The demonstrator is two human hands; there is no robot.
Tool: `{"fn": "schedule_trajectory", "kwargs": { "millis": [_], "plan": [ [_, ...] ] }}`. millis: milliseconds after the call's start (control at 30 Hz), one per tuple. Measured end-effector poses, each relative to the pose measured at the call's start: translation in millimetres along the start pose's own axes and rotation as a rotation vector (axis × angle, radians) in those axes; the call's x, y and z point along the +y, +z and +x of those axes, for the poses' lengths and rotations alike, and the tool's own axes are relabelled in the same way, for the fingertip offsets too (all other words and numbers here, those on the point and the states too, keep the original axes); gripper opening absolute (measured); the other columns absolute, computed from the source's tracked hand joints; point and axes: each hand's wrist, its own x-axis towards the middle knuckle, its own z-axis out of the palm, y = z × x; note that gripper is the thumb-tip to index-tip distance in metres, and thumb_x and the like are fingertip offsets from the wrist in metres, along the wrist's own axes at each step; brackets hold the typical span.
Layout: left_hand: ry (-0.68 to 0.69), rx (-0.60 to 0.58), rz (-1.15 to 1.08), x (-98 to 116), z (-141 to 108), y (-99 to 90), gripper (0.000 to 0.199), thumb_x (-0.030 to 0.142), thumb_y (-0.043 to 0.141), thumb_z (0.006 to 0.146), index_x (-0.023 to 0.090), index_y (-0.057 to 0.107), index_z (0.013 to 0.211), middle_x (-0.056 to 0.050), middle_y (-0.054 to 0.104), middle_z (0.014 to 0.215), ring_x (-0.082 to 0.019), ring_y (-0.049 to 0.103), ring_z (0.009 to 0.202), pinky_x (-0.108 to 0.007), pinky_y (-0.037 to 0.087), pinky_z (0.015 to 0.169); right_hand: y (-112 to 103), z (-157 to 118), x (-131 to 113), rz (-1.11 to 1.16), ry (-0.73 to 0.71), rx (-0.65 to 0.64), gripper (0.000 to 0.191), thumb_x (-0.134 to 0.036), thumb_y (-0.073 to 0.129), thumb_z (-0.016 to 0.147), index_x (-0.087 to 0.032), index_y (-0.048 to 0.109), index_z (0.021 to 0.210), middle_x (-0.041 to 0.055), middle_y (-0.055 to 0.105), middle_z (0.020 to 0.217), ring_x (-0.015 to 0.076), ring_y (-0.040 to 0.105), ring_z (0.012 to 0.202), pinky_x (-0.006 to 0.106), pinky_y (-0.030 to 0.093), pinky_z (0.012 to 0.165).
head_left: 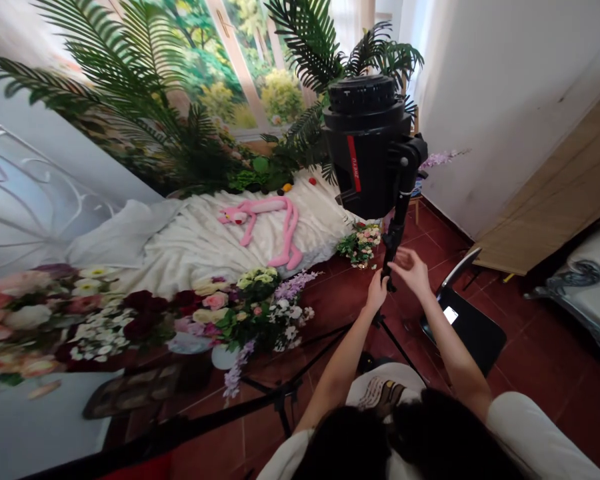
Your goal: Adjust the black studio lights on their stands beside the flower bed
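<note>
A black studio light (367,147) with a red label sits on top of a black light stand (391,247). My left hand (377,291) is wrapped round the stand's pole below the lamp. Just to the right, my right hand (413,272) has its thumb and fingers bent together at the same part of the pole, where a small knob or collar seems to be. Its fingertips partly hide what they pinch. Lower down, the stand's legs spread over the red tiled floor.
A pink plush toy (267,207) lies on a white draped bed (190,233). Artificial flowers (215,303) line its near side, with palm fronds (145,73) behind. On the right, a black chair (473,327) holds a lit phone (450,315). A blurred black pole (180,430) crosses the lower left.
</note>
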Motion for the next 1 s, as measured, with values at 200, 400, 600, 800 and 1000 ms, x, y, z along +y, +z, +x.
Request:
{"fn": "schedule_trajectory", "kwargs": {
  "millis": [200,400,600,800,1000],
  "plan": [
    [-0.001,-0.004,0.012,4,-1,-1.9,0.037,0.037,0.037,0.092,0.016,0.046,0.121,-0.015,0.058,0.117,-0.020,0.056,0.109,-0.037,0.043,0.095,12,40,-54,-0.061,-0.180,-0.070,0.052,-0.033,0.074,0.066,-0.019,0.056,0.113,0.0049,0.070,0.097,0.0198,0.066,0.088,0.032,0.053,0.080],
    [-0.001,-0.071,-0.009,15,5,-8.9,0.046,0.035,0.041,0.090,0.019,0.032,0.133,-0.014,0.050,0.129,-0.020,0.052,0.118,-0.038,0.041,0.099,17,18,-7,-0.097,-0.058,-0.075,0.041,-0.026,0.070,0.066,-0.020,0.059,0.105,0.0038,0.070,0.089,0.0214,0.065,0.083,0.030,0.051,0.075],
    [0.044,-0.111,0.044,6,9,-9.8,0.034,0.022,0.039,0.089,0.017,0.045,0.122,-0.014,0.057,0.118,-0.021,0.056,0.111,-0.040,0.044,0.097,28,-7,41,-0.172,0.142,-0.050,0.041,-0.015,0.065,0.063,-0.025,0.058,0.102,0.0025,0.069,0.085,0.0259,0.064,0.092,0.030,0.049,0.076],
    [0.036,-0.112,0.080,2,5,-8.3,0.026,0.023,0.041,0.089,0.018,0.053,0.111,-0.011,0.060,0.110,-0.020,0.059,0.101,-0.038,0.048,0.091,31,-21,52,-0.085,0.228,0.016,0.044,-0.017,0.068,0.064,-0.027,0.057,0.105,0.0015,0.068,0.091,0.0238,0.062,0.096,0.031,0.049,0.080],
    [-0.001,-0.081,0.069,3,3,-8.0,0.030,0.037,0.041,0.090,0.018,0.055,0.108,-0.012,0.061,0.108,-0.021,0.060,0.099,-0.037,0.047,0.091,17,-55,72,-0.014,0.277,0.052,0.043,-0.032,0.070,0.069,-0.020,0.055,0.107,0.0085,0.066,0.102,0.0229,0.061,0.097,0.038,0.046,0.090]
  ]
}}
